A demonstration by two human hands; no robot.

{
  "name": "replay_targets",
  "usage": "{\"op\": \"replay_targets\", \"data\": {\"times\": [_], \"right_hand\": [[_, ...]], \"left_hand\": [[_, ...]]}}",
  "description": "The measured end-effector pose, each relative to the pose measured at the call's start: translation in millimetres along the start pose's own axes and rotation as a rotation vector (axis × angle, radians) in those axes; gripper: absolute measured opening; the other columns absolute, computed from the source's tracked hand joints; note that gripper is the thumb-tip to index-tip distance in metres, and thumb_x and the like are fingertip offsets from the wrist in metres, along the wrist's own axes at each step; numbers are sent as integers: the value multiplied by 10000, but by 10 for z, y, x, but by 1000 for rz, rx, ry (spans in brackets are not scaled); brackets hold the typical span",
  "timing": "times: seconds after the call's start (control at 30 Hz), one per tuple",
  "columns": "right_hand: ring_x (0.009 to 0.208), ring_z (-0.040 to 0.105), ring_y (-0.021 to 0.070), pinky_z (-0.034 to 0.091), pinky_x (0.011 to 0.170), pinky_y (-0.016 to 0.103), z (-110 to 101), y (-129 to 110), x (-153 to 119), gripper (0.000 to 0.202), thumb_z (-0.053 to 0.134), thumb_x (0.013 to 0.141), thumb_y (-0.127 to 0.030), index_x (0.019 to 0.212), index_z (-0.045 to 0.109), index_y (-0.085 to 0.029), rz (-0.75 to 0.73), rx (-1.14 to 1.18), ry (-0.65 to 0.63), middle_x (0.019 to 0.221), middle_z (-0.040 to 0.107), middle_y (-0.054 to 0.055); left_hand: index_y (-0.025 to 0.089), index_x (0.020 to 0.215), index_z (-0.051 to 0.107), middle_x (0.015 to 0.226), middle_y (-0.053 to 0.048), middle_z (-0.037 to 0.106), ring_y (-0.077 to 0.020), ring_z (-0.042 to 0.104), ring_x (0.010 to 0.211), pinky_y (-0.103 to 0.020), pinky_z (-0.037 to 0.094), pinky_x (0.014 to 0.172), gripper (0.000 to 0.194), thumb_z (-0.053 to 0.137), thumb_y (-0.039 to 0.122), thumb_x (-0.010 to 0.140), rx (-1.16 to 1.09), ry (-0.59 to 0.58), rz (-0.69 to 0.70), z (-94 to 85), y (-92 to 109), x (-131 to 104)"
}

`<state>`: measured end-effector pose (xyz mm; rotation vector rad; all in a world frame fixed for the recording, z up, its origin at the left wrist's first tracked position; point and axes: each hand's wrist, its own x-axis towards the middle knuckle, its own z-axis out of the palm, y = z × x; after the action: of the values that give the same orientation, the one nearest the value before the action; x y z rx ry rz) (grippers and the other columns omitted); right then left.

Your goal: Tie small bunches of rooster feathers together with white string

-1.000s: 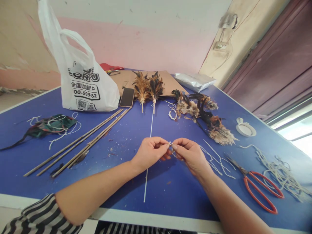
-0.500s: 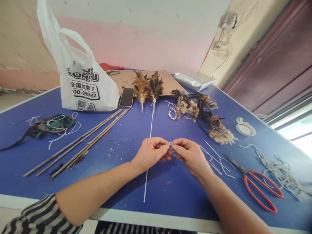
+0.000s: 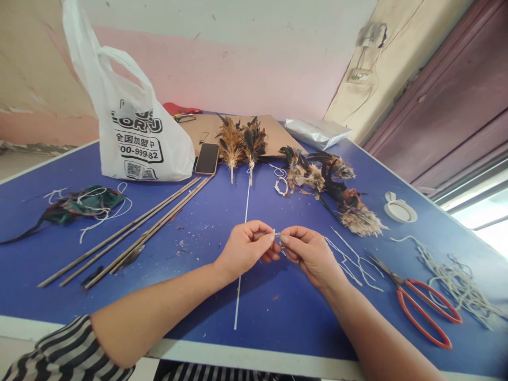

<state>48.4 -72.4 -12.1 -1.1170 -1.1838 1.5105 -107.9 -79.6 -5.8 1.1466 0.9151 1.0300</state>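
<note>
My left hand [image 3: 249, 244] and my right hand [image 3: 308, 255] meet above the middle of the blue table [image 3: 198, 296], fingertips almost touching. Both are closed in a pinch on a short piece of white string [image 3: 277, 234], which spans the narrow gap between them. A little more of it shows below the fingers; the rest is hidden. Just right of my right hand lie several loose white strings [image 3: 353, 259]. Farther right are red-handled scissors [image 3: 423, 301], blades slightly apart, and a tangle of string [image 3: 452, 275].
Two tied feather bundles [image 3: 232, 145] stand out on cardboard [image 3: 275, 132] at the back, beside a phone [image 3: 207, 159]. Loose feathers [image 3: 349, 206] lie right, near a white tape roll [image 3: 400, 210]. Left are thin sticks [image 3: 130, 233], dark green feathers [image 3: 89, 203] and a plastic bag [image 3: 143, 132].
My fingertips have drawn slightly apart, so a bit more of the white string shows between them. Everything else on the table lies as before.
</note>
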Motion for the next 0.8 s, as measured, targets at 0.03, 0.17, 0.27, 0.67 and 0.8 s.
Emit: {"op": "replay_targets", "data": {"times": [0.03, 0.17, 0.27, 0.67, 0.8], "right_hand": [[393, 314, 32, 218, 397, 194, -2, 2, 2, 186, 667, 658, -301, 683, 586, -136, 0, 6, -8, 461, 478, -43], [394, 319, 29, 213, 398, 193, -3, 11, 9, 186, 669, 661, -296, 708, 587, -135, 5, 22, -32, 484, 501, -33], [401, 327, 29, 218, 403, 194, 1, 11, 5, 198, 675, 657, -295, 741, 586, -139, 9, 35, -44, 521, 523, -23], [419, 322, 44, 229, 415, 206, 4, -22, -11, 214, 638, 684, -340, 747, 598, -139, -8, 23, -43, 513, 504, -19], [417, 322, 42, 224, 418, 205, 8, 0, -1, 202, 653, 673, -325, 707, 582, -139, -18, -22, -27, 494, 479, -33]], "left_hand": [[122, 793, 539, 668, -60, 646, -144, 622, 553, -232, 479, 506, 179, 560, 292, 744, 1, -1, -2, 1, 0, 0], [119, 798, 548, 677, -64, 647, -141, 622, 559, -239, 486, 521, 180, 558, 291, 746, 5, -14, 2, -5, -17, 0], [118, 798, 552, 669, -63, 647, -137, 620, 555, -232, 483, 518, 182, 560, 292, 745, 13, -10, 6, -7, -26, -1], [114, 766, 555, 646, -66, 644, -132, 614, 533, -221, 475, 497, 186, 567, 297, 736, 47, -5, -1, 18, -14, -5], [117, 770, 555, 647, -64, 644, -130, 613, 530, -220, 475, 498, 167, 558, 281, 740, 57, -2, 1, 15, -35, -18]]}}
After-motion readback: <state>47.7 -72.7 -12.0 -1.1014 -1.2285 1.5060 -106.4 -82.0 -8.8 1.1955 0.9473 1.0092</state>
